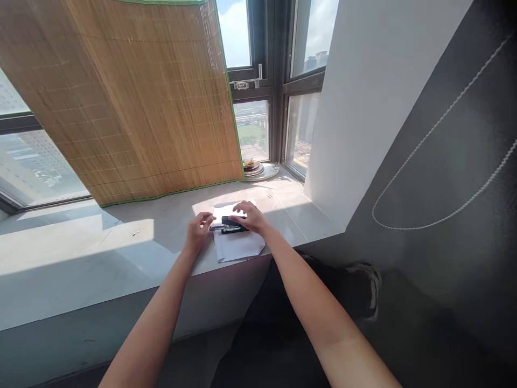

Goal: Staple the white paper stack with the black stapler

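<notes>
A black stapler (pixel 235 228) lies on white paper (pixel 238 249) near the front edge of the window sill. Its metal magazine (pixel 217 228) sticks out to the left from under the black top. My right hand (pixel 251 216) grips the stapler from above and behind, the thumb along its top and the other fingers arched over it. Beside the magazine's left end, my left hand (pixel 197 230) is closed in a pinch, thumb against fingertips. Whatever lies between those fingertips is too small to make out.
A stack of plates (pixel 258 171) stands in the sill's back corner by the window. A bamboo blind (pixel 153 108) hangs at the left, down to the sill (pixel 81 269). On the right, a white beaded cord (pixel 404 227) loops against the dark wall.
</notes>
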### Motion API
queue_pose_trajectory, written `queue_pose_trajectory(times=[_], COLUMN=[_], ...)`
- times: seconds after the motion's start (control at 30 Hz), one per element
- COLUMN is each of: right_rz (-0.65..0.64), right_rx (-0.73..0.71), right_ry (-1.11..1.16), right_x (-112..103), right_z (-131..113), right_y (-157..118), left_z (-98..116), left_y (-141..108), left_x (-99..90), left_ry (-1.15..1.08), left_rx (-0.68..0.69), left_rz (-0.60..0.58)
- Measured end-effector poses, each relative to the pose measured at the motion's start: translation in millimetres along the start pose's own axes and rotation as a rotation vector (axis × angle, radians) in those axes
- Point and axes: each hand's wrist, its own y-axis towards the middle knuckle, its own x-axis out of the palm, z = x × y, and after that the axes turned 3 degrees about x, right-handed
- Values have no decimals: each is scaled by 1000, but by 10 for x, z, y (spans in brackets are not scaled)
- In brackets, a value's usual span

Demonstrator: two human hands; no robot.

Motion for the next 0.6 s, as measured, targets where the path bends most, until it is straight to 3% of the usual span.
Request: queue_pose_trajectory(times=[0.13, 0.43, 0.6], right_rz=[-167, -202, -209], right_rx=[-100, -55, -32], right_ry=[-116, -123, -123], right_x=[52, 85, 71], right_z=[84, 63, 42], right_y=[-47, -51, -56], left_z=[7, -39, -49], left_y=[7, 1, -11], left_x=[31, 70, 59], left_ry=[1, 2, 6], left_rx=[13, 86, 51], left_rz=[-107, -208, -216])
